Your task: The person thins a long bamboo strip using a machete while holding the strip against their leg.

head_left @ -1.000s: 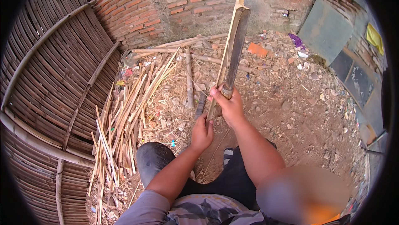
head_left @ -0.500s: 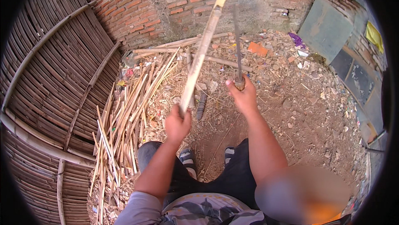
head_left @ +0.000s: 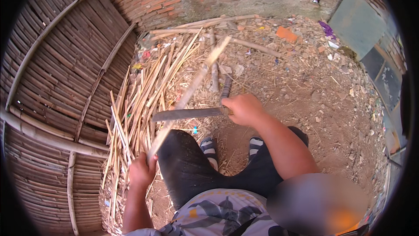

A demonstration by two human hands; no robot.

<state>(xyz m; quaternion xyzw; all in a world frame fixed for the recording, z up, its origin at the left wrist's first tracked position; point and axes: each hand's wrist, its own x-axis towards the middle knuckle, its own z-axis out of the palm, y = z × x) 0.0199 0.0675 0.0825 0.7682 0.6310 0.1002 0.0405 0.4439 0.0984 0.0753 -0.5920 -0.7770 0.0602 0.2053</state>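
Note:
My left hand [head_left: 142,170] is closed round the lower end of a split bamboo piece [head_left: 192,88], beside my left knee. The bamboo slants up and away to the right, its far end pale and a little blurred. In my right hand [head_left: 245,109] is the handle of a machete [head_left: 190,114], gripped in front of my knees. Its long dark blade points left, lying nearly level across the front of the bamboo. Whether blade and bamboo touch, I cannot tell. Just beyond my right hand a dark ridged object [head_left: 226,87] lies on the ground, partly hidden.
Thin bamboo strips [head_left: 163,76] are heaped at the left, beside a slatted bamboo wall [head_left: 52,70]. Bamboo poles [head_left: 255,47] lie toward the brick wall [head_left: 152,0]. An orange scrap [head_left: 286,34] and rubble litter the ground. Grey panels [head_left: 358,24] lean at the right.
My left hand has moved left and nearer to me, lowering the bamboo piece. The machete has swung from upright to nearly level, pointing left across the bamboo. My view has shifted slightly.

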